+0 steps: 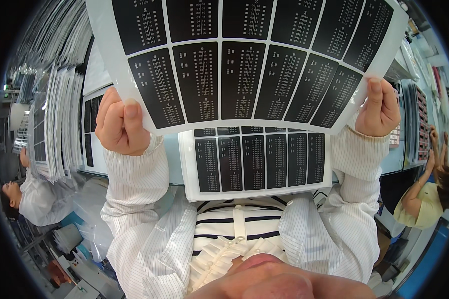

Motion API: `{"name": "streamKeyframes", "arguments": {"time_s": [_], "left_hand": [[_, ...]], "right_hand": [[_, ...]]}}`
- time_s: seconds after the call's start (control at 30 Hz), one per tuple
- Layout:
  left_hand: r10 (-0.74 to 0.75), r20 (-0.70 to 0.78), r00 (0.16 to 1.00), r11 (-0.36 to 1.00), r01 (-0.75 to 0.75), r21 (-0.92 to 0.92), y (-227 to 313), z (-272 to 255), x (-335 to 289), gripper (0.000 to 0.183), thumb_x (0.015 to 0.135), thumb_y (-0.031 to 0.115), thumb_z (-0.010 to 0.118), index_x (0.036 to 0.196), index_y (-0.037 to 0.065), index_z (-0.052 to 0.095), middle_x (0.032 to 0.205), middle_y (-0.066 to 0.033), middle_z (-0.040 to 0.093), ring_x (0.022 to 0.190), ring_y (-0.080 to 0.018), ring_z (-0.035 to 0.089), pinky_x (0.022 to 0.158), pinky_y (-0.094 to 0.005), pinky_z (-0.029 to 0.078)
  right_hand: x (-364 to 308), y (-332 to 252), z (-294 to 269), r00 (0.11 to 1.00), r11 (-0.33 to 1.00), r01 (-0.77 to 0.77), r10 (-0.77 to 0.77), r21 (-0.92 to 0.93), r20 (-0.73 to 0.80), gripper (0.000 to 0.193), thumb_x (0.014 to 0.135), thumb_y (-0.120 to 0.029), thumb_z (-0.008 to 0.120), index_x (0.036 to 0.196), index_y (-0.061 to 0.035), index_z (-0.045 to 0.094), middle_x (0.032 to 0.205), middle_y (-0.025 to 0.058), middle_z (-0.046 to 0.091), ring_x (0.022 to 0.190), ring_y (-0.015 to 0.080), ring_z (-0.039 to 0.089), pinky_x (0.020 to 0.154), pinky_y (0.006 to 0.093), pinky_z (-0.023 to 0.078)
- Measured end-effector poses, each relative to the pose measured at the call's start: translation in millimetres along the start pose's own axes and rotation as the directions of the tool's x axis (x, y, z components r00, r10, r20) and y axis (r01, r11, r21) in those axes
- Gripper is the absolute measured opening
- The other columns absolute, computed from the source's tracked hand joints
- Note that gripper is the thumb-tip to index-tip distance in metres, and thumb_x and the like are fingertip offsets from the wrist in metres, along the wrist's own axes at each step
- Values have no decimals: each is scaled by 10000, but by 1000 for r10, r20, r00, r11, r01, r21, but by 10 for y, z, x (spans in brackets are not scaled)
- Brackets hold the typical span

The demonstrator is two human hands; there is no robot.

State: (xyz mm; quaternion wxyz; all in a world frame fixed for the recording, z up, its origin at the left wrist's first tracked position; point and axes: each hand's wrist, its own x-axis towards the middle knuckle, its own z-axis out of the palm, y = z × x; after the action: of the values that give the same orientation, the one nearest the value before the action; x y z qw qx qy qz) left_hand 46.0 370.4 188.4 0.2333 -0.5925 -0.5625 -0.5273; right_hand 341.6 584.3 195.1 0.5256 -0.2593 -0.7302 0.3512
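A white sheet printed with rows of black rectangular panels [242, 82] is held up in front of me, spread between both hands and slightly bowed. My left hand [122, 122] pinches its lower left corner, thumb on top. My right hand [379, 107] grips the lower right edge the same way. Beneath the raised sheet lies a stack of similar printed sheets [257, 192] on the table, close to my body. The far end of the raised sheet runs out of the picture.
Tall piles of sheets [60, 119] stand at the left, with a partly covered dark-panelled sheet [89, 129] beside them. A red-and-dark gridded stack [422, 119] is at the right. One person in white [42, 197] is at the far left, another in yellow [419, 204] at the far right.
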Motion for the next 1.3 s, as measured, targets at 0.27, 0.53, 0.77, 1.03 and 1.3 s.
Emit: {"name": "streamKeyframes", "arguments": {"time_s": [0.27,0.53,0.77,1.03,1.3], "left_hand": [[-24,10,1000,1000,24,6,9,-14,-1,267,842,57,516,590,-21,474,618,-110,574,502,-139,438,456,-245,328],[-34,12,999,999,35,-10,1,-17,-11,268,846,70,522,596,-15,473,607,-99,565,496,-130,434,453,-239,326],[-42,-1,999,999,42,22,27,10,-9,264,852,75,515,608,-17,470,599,-96,558,497,-132,438,455,-237,329],[-64,8,998,997,64,54,16,2,-32,292,868,103,479,603,-18,456,624,-106,578,510,-141,460,464,-234,341],[-75,-8,997,994,76,75,22,13,-31,315,882,140,476,606,-14,471,648,-111,595,522,-132,484,464,-228,350]], "right_hand": [[17,-9,-10,1000,999,21,-21,-28,8,184,877,-111,556,910,59,617,799,56,619,714,83,528,672,193,393],[36,-6,-27,998,999,47,-46,-7,46,187,873,-107,560,921,65,616,798,62,627,710,83,532,671,187,391],[25,-15,-34,998,999,44,-43,-15,45,182,868,-100,566,919,66,617,787,53,623,702,74,523,665,181,386],[28,-23,4,998,998,52,-51,-31,41,179,870,-98,564,918,66,618,761,40,613,677,59,496,636,172,369],[50,-12,15,992,991,128,-128,-26,4,191,856,-183,600,876,2,641,635,31,600,479,60,497,429,169,361]]}}
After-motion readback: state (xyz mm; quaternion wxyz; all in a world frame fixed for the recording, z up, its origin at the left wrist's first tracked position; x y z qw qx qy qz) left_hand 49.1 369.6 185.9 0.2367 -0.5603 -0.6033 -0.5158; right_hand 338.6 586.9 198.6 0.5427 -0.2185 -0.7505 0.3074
